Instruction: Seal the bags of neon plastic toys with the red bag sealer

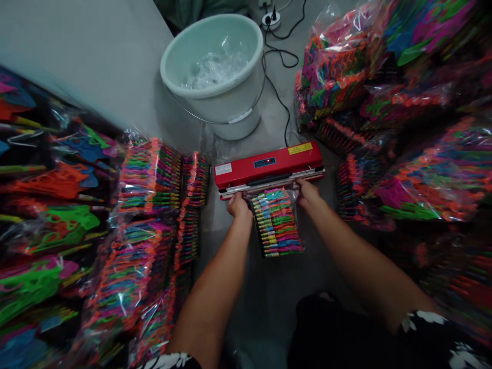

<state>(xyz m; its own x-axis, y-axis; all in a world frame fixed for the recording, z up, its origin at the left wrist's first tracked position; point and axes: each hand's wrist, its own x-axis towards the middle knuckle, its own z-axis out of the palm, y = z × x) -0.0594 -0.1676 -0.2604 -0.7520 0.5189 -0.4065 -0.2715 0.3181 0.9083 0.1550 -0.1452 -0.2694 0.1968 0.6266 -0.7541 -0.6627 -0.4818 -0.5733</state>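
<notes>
A red heat sealer [269,165] lies on the grey floor in front of me, a small red light lit on its top. A clear plastic bag of colourful pencils [277,223] lies with its open end under the sealer's bar. My left hand [238,205] grips the bag's top left corner at the sealer's front edge. My right hand [307,192] grips the top right corner the same way. Both forearms reach forward from the bottom of the view.
A white bucket [215,72] with clear plastic inside stands behind the sealer. A black cable [282,102] runs from the sealer to a socket [271,19]. Sealed pencil bags [154,205] are stacked at left; big bags of colourful plastic toys [403,102] pile at right.
</notes>
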